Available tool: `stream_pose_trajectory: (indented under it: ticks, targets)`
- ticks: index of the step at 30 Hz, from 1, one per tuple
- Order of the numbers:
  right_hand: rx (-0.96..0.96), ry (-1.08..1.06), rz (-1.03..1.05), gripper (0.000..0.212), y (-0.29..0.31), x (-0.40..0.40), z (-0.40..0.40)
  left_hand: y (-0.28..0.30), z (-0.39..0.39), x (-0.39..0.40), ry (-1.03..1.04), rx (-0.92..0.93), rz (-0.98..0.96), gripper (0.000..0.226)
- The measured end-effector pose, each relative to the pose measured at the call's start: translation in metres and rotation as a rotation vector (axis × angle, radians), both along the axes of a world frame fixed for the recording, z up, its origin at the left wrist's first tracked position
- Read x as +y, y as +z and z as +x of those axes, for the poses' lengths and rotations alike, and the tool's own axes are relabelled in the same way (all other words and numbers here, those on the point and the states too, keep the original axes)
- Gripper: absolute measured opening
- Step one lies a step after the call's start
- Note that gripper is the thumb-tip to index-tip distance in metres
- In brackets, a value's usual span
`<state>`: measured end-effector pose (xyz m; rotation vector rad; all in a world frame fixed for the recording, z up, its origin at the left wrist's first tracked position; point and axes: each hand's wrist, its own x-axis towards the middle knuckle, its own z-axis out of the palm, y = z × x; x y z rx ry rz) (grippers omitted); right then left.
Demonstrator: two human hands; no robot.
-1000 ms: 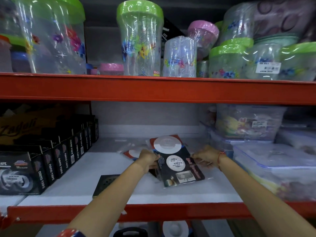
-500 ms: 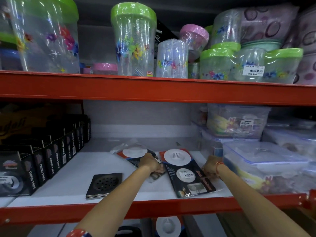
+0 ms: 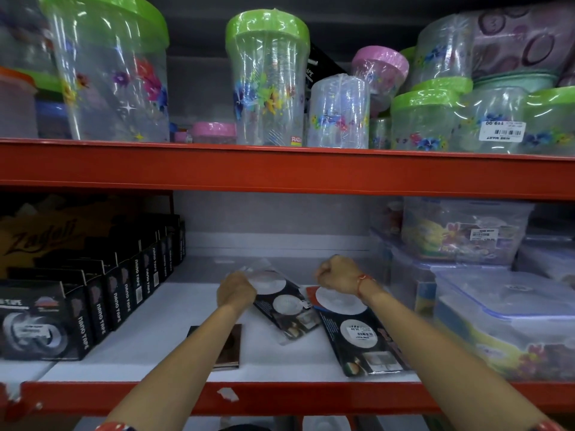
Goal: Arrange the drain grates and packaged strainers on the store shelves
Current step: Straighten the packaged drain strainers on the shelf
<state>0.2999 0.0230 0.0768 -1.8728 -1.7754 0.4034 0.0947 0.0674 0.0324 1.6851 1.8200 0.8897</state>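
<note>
Two packaged strainers lie on the white middle shelf [image 3: 149, 334]. My left hand [image 3: 236, 291] grips the top left corner of the left packaged strainer [image 3: 283, 306], a black card with white discs in clear plastic. The right packaged strainer [image 3: 354, 334] lies flat, reaching the shelf's front edge. My right hand [image 3: 338, 277] hovers over its top end as a closed fist with nothing visible in it. A dark square drain grate [image 3: 231, 348] lies near the front edge, partly hidden under my left forearm.
Black nano tape boxes [image 3: 93, 309] line the shelf's left side. Clear lidded storage boxes [image 3: 504, 318] are stacked on the right. A red beam [image 3: 280, 169] runs overhead, carrying plastic jars [image 3: 267, 82]. Another white strainer disc [image 3: 323, 424] shows below the shelf.
The right packaged strainer now lies flat by the front edge, and my right hand has come off it and risen toward the back. My left hand has shifted to the left package's corner.
</note>
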Motion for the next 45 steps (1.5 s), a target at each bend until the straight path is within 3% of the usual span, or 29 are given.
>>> stream_pose_trajectory:
  ticks: [3, 6, 8, 12, 15, 17, 20, 26, 28, 32, 36, 40, 43, 45]
  targets:
    - [0.059, 0.018, -0.078, 0.027, -0.009, 0.025, -0.020, -0.004, -0.006, 0.008, -0.020, -0.151, -0.119, 0.047]
    - [0.033, 0.018, -0.150, 0.014, -0.020, 0.043, -0.033, -0.005, 0.000, 0.016, -0.065, -0.439, -0.271, 0.043]
    - [0.010, 0.036, -0.185, 0.022, -0.029, 0.060, -0.036, -0.008, 0.001, 0.022, -0.055, -0.565, -0.348, 0.043]
    - [0.104, -0.048, -0.261, 0.033, -0.054, 0.088, -0.018, -0.012, -0.007, 0.041, -0.047, -0.565, -0.345, 0.040]
    - [0.007, -0.080, -0.232, 0.012, -0.052, 0.092, -0.012, -0.009, -0.023, 0.058, 0.009, -0.520, -0.297, 0.031]
    - [0.072, -0.096, -0.232, 0.034, -0.043, 0.091, -0.020, -0.008, -0.035, 0.066, 0.038, -0.495, -0.277, 0.025]
    - [0.040, -0.025, -0.254, 0.032, -0.044, 0.096, -0.028, -0.010, -0.043, 0.069, 0.028, -0.550, -0.285, 0.019]
    - [0.527, -0.030, -0.294, 0.007, -0.044, 0.096, -0.042, -0.007, -0.047, 0.063, 0.006, -0.685, -0.276, 0.024]
    - [0.621, -0.038, -0.280, 0.020, -0.038, 0.091, -0.038, 0.000, -0.049, 0.058, -0.031, -0.667, -0.261, 0.032]
    - [0.652, -0.042, -0.253, 0.025, -0.021, 0.065, -0.018, 0.018, -0.040, 0.042, -0.138, -0.659, -0.232, 0.041]
    - [0.745, -0.119, -0.265, 0.007, -0.014, 0.028, 0.014, 0.021, -0.011, 0.023, -0.246, -0.662, -0.210, 0.043]
    - [0.739, -0.210, -0.288, 0.012, -0.019, -0.005, 0.043, 0.015, 0.021, 0.004, -0.299, -0.616, -0.237, 0.042]
    - [0.698, -0.246, -0.268, 0.034, -0.025, -0.021, 0.062, 0.011, 0.039, -0.008, -0.346, -0.603, -0.265, 0.042]
    - [0.657, -0.271, -0.282, 0.035, -0.027, -0.029, 0.072, 0.008, 0.050, -0.014, -0.366, -0.573, -0.280, 0.041]
